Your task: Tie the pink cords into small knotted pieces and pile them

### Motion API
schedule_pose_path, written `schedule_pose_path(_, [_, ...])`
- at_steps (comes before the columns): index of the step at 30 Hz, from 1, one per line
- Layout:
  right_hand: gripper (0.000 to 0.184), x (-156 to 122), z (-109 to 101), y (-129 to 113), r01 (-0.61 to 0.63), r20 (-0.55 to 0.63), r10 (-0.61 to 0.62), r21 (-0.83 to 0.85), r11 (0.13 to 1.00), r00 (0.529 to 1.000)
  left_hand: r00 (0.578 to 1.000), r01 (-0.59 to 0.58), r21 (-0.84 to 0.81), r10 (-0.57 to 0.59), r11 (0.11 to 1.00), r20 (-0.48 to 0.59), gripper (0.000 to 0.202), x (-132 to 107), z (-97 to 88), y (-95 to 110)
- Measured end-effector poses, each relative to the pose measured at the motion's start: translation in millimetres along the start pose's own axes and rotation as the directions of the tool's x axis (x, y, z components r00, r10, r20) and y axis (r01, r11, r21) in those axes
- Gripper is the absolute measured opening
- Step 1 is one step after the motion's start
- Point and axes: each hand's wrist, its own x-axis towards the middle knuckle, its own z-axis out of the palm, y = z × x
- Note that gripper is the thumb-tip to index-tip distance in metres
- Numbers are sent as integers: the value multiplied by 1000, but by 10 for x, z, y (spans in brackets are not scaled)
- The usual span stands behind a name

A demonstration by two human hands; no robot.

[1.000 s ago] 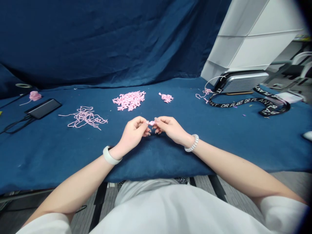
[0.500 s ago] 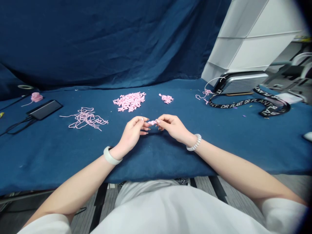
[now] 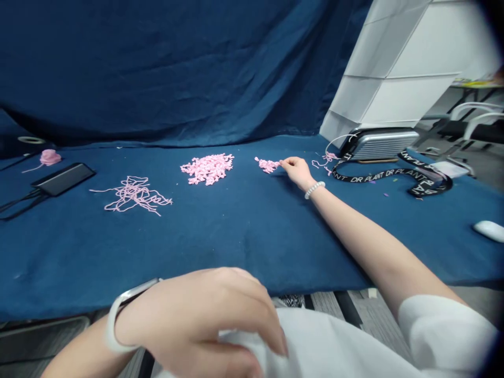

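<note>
My right hand (image 3: 296, 170) is stretched forward over the cloth-covered table, fingertips pinched at the right edge of a small pile of knotted pink yarn pieces (image 3: 268, 166). A bit of knotted pink yarn shows at the fingertips, where it merges with the pile. Close to the camera, my left hand (image 3: 208, 315) hovers in front of the white shirt, with fingers loosely bent and apart from the thumb. Nothing shows in it. Left of the small pile lies a larger heap of knotted pink yarn pieces (image 3: 208, 168).
Loose pink yarn strands (image 3: 136, 195) lie to the left. Behind them are a black power bank (image 3: 63, 179) with cables and a pink yarn ball (image 3: 50, 157). On the right sit a silver-ribbed case (image 3: 384, 144), a black lettered lanyard (image 3: 370, 177) and a white mouse (image 3: 489, 230).
My hands have parted. The right one has carried the knotted yarn piece forward to the small pile, while the left has let go and drawn back toward my body.
</note>
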Motion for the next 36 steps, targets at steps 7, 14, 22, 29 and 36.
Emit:
schedule_pose_path(7, [26, 277, 377, 126, -43, -33, 39, -160, 986, 999, 902, 316, 515, -84, 797, -423, 24, -56, -490, -476])
schedule_pose_path(14, [40, 265, 432, 225, 85, -94, -109, -236, 968, 990, 394, 769, 358, 49, 530, -918, 28, -589, -1245, -1322])
schedule_pose_path(22, [44, 159, 506, 246, 328, 91, -315, -286, 901, 945, -26, 981, -60, -184, 184, -983, 29, -1492, -1700, -1896])
schedule_pose_path(29, [36, 87, 532, 206, 413, 306, -297, -457, 788, 905, -61, 987, -106, -335, 117, -940, 15, -1816, -1825, -1886])
schedule_pose_path(36, [41, 83, 542, 216, 445, 253, -369, -419, 791, 894, 30, 984, -21, -282, 176, -959, 37, -1867, -1814, -2016])
